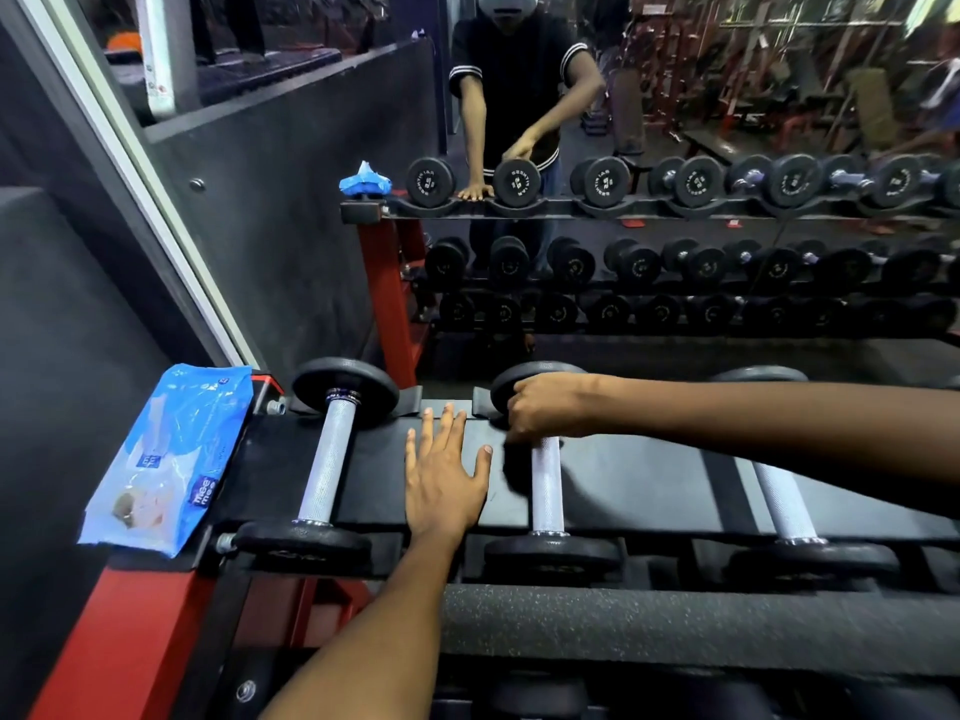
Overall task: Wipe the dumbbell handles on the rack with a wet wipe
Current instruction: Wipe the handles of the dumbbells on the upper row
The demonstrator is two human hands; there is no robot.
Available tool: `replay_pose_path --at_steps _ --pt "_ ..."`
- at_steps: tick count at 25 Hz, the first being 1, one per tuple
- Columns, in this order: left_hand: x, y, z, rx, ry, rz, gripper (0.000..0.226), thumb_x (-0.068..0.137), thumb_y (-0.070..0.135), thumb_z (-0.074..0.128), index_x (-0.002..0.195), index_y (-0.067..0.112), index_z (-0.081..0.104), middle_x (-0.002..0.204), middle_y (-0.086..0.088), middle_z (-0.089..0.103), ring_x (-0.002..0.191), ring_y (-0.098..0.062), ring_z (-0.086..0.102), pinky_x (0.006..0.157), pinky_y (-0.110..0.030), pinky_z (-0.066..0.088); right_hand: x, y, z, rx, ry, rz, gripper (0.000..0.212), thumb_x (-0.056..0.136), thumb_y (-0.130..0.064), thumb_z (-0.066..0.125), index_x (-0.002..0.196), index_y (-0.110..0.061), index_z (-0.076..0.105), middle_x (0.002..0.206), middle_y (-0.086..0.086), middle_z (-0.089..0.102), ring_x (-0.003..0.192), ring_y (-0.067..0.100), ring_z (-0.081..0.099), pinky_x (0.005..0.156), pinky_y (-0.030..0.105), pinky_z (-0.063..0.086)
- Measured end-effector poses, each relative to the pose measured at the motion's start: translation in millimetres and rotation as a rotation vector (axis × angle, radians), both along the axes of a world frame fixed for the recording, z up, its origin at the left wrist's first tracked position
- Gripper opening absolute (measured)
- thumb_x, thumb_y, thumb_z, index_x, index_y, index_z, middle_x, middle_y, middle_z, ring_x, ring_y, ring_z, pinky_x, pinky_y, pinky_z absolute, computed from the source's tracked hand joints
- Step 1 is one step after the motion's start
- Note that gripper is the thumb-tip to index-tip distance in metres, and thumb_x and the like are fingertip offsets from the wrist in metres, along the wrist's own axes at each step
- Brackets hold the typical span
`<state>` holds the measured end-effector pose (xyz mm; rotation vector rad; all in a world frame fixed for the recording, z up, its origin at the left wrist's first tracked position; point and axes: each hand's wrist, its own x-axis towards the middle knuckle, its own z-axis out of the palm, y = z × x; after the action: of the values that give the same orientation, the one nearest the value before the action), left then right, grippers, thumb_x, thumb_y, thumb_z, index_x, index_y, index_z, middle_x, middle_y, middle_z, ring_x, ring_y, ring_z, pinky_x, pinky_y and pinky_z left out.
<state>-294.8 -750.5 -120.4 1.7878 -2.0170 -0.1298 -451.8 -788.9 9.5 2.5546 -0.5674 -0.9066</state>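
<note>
right grip [545, 407] closed around middle dumbbell handle [548, 485], left grip [441, 475] flat, open beside it

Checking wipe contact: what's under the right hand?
The right hand is closed over the far end of the middle dumbbell's handle, beside the far plate. Whether it holds a wipe cannot be seen; the fingers cover that.
</note>
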Motion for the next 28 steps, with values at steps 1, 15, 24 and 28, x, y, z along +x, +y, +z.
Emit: replay_pose_path --at_steps 1,15,24,28 --pt "0 0 0 -0.002 -0.001 -0.002 0.063 0.099 0.053 0.025 0.155 0.025 0.017 0.162 0.009 0.009 0.149 -0.01 -0.007 0.118 -0.029 -0.016 -5 1 0 0.017 -0.069 -0.01 0.019 0.086 -0.011 0.052 0.103 -0.014 0.059 0.1 0.008 0.063 0.099 0.03 0.058 0.082 0.04 0.047" --pt "0 0 0 0.003 -0.061 -0.011 0.079 0.086 0.061 0.005 0.156 0.025 0.014 0.163 0.009 0.001 0.149 -0.013 -0.011 0.116 -0.03 -0.02 -48 38 -16 0.069 -0.738 0.041 0.032 0.081 -0.001 0.047 0.101 -0.006 0.071 0.105 0.008 0.07 0.101 0.024 0.066 0.089 0.031 0.052" --pt "-1 -1 -1 0.027 -0.07 -0.002 0.073 0.089 0.056 0.016 0.155 0.025 0.014 0.163 0.008 0.007 0.15 -0.014 -0.007 0.119 -0.034 -0.013 -29 95 -21 0.544 -0.855 -0.47 0.036 0.083 0.002 0.048 0.106 -0.016 0.07 0.109 -0.002 0.069 0.101 0.012 0.063 0.09 0.024 0.047" --pt "-1 -1 -4 -0.003 -0.071 0.001 0.078 0.086 0.059 0.008 0.155 0.024 0.011 0.163 0.007 0.003 0.15 -0.015 -0.01 0.118 -0.034 -0.015 -83 120 -31 0.455 -1.145 -0.862 0.035 0.083 -0.001 0.053 0.09 -0.028 0.073 0.089 -0.003 0.074 0.078 0.006 0.065 0.075 0.025 0.05"
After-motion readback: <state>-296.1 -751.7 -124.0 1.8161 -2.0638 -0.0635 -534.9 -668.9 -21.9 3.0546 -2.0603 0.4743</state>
